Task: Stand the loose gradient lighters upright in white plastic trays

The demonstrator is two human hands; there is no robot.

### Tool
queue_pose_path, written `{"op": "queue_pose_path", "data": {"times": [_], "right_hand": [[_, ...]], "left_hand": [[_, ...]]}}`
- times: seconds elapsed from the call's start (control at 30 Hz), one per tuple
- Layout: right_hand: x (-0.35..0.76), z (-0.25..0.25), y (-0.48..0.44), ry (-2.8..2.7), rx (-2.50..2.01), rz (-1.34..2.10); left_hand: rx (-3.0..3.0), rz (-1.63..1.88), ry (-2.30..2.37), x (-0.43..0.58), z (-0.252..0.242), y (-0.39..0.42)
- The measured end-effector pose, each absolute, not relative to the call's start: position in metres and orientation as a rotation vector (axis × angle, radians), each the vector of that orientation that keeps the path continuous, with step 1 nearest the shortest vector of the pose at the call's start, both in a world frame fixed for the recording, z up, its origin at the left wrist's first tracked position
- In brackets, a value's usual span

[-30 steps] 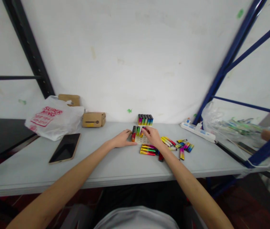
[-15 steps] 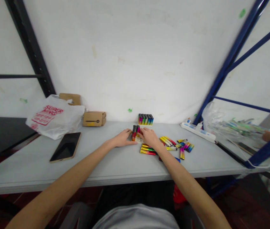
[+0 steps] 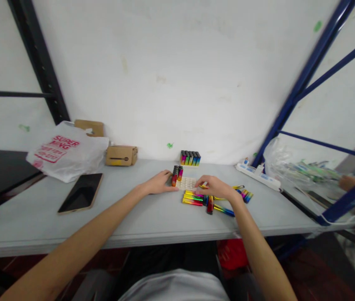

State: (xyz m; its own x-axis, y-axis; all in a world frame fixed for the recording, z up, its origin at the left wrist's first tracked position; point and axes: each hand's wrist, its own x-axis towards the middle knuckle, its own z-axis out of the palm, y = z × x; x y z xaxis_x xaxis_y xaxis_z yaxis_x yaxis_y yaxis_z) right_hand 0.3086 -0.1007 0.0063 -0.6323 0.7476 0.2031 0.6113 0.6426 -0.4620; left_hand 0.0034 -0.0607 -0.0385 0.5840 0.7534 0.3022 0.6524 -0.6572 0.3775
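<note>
Right hand (image 3: 213, 187) now beside the loose lighters (image 3: 192, 200)

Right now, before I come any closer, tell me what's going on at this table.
A person is working with lighters and a white tray. The left hand curls around the tray's left end, next to upright lighters standing there. The right hand is at the tray's right side, above loose lighters lying on the table; whether it holds one is too small to tell. Behind the tray, by the wall, stands a block of lighters.
</note>
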Motion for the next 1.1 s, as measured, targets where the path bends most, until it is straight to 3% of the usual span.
{"op": "queue_pose_path", "data": {"times": [0.37, 0.6, 0.83, 1.1], "right_hand": [[0.309, -0.008, -0.103, -2.594, -1.051, 0.299], [0.311, -0.011, -0.096, -2.483, -1.028, 0.354], [0.306, -0.017, -0.083, -2.348, -1.21, 0.285], [0.272, 0.003, -0.061, -2.225, -1.236, 0.138]], "left_hand": [[2.578, 0.659, 1.169, 0.003, -0.036, -0.063], [2.552, 0.697, 1.167, 0.003, -0.038, -0.06], [2.58, 0.684, 1.16, 0.003, -0.04, -0.058], [2.561, 0.702, 1.157, 0.004, -0.039, -0.059]]}}
